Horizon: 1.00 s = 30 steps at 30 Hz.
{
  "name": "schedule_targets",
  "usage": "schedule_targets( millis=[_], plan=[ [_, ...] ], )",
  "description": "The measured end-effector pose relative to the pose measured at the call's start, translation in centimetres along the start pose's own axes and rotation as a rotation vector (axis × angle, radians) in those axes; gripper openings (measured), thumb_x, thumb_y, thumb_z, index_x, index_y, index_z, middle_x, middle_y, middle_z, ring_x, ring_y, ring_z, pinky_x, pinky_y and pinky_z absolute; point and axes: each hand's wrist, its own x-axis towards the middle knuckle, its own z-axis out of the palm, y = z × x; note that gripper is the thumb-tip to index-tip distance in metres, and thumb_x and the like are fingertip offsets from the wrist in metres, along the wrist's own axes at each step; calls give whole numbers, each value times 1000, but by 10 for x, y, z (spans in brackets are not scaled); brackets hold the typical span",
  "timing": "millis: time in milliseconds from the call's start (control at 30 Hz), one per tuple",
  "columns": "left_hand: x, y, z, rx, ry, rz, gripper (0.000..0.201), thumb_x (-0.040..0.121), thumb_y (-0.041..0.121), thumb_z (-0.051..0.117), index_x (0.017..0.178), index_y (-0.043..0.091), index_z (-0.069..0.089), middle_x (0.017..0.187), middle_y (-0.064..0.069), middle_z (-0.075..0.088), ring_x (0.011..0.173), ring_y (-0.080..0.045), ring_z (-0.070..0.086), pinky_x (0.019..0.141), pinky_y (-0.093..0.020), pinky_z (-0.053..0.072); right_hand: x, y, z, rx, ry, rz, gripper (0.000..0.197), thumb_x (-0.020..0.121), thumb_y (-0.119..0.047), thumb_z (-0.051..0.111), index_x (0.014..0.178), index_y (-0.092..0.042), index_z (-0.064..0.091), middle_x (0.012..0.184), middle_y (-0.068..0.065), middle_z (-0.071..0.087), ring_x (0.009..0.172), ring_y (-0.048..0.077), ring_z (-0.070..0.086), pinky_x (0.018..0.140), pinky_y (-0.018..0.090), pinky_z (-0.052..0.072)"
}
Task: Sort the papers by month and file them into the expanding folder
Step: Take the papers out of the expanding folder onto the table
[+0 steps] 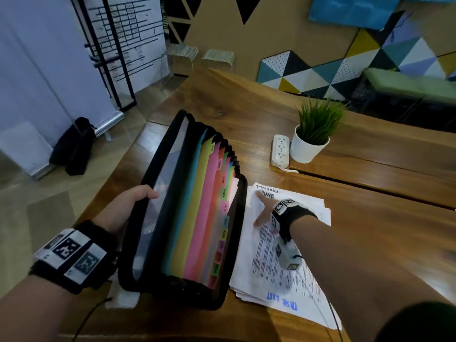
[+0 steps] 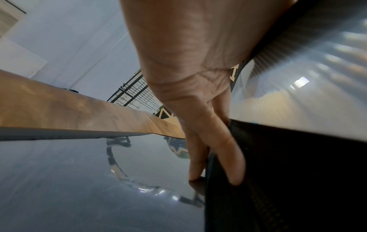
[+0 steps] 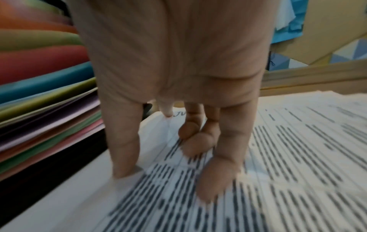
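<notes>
- Expanding folder (image 1: pixel 187 208) stands open on the wooden desk (image 1: pixel 357 230), at its left edge; black shell, clear front pocket, coloured dividers fanned out.
- Divider tabs (image 1: pixel 224 193) run along the right side; MAY and JUN legible, the rest too blurred to read.
- Left hand (image 1: pixel 128 206), grip: fingers curled over the folder's near-left black rim, thumb on the outer face; grasping the folder and holding it spread. Left wrist view confirms fingers (image 2: pixel 228 149) hooked over the dark edge.
- Stack of papers (image 1: pixel 296 255) lies flat on the desk, just right of the folder, touching its side; sheets slightly fanned. Top sheet printed, "JUNE" handwritten at its far end; blue lettering on a lower sheet near the front.
- Right hand (image 1: pixel 262 208), grip released: fingers straight and spread, fingertips (image 3: pixel 214 180) pressing the top sheet. Nothing pinched.
- White potted plant (image 1: pixel 312 141) and power strip (image 1: pixel 280 150) sit farther back, well apart from the papers.
</notes>
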Motion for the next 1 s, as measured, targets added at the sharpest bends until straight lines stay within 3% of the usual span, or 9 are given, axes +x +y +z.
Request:
schedule_targets(
  millis=[100,167,233,367,467,600,700,833,1000],
  plan=[
    [-3,8,2,-97,-66,65,39,60,29,71,90,3,72,93,-20,66,73,-30,64,68,-34,56,11,-1,-1,-6,26,12,118,63,-23,83,147,-19,0,149,19,20,136,35,24,110,44,26],
    [-5,13,-3,-117,-99,83,46,67,25,59,107,4,71,101,-19,69,84,-31,65,73,-34,53,15,-1,0,-12,0,32,123,62,-23,84,147,-23,-6,151,19,19,135,36,25,109,46,28],
    [-5,15,-15,-156,-130,102,57,72,27,51,124,6,61,121,-22,62,106,-34,59,90,-42,44,12,0,2,-27,-11,46,124,65,-26,82,145,-31,-12,152,17,18,132,35,33,104,44,37],
    [-2,13,-32,-232,-159,79,88,48,36,78,129,7,57,137,-23,51,128,-41,44,108,-53,27,-5,-1,4,8,-8,30,104,77,-23,72,147,-21,-4,146,15,30,104,26,54,80,19,48],
    [4,7,-40,-264,-139,108,85,45,35,79,125,10,62,135,-21,54,128,-43,41,109,-58,20,-40,-7,-5,144,168,9,96,80,-17,69,147,-26,1,127,14,53,84,21,60,65,26,49],
    [12,3,-41,-276,-183,113,77,44,35,79,117,13,68,128,-19,60,112,-37,53,91,-46,36,-104,-36,-9,452,588,-351,28,87,-17,60,113,-24,56,93,1,65,79,16,62,69,28,49],
    [17,2,-39,-289,-209,123,77,41,36,81,113,12,71,127,-15,62,112,-29,61,92,-40,46,-146,-82,7,692,431,-617,23,87,-10,59,105,-23,64,89,0,68,80,17,66,75,31,56],
    [16,1,-36,-295,-279,129,73,38,33,83,106,9,74,118,-14,67,99,-25,68,78,-34,58,-142,-112,37,533,360,-512,30,87,-3,52,116,-7,61,100,8,69,88,19,67,85,24,52],
    [15,0,-44,-303,-266,174,76,30,34,87,101,9,76,112,-16,69,92,-26,69,73,-33,59,-126,-113,41,601,346,-343,15,88,-2,49,98,0,60,91,15,65,75,29,70,73,43,57]
  ],
)
